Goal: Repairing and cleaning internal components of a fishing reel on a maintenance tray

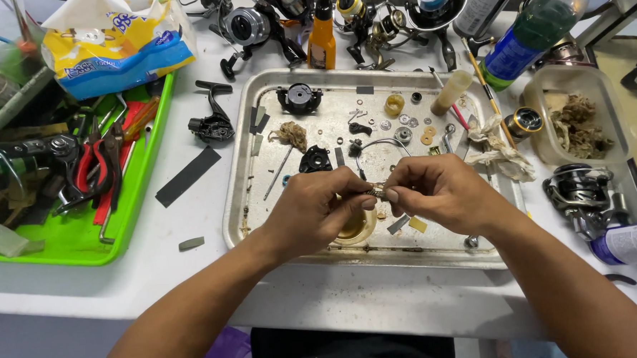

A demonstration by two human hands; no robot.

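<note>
Over the front of a metal tray (242, 204), my left hand (313, 211) and my right hand (441, 193) meet and pinch one small metal reel part (375, 191) between their fingertips. Under my left hand lies a round brass-coloured part (354, 229), partly hidden. Small washers, gears, a black rotor piece (315, 160), a black round housing (299, 97) and a tuft of fibre (290, 135) are scattered on the tray behind my hands.
A green tray (71, 243) with red-handled pliers (92, 167) and tools sits left. An orange oil bottle (322, 39) and several fishing reels stand at the back. A clear tub (577, 114) with fibres, a reel (580, 189) and a spray can (629, 243) are right.
</note>
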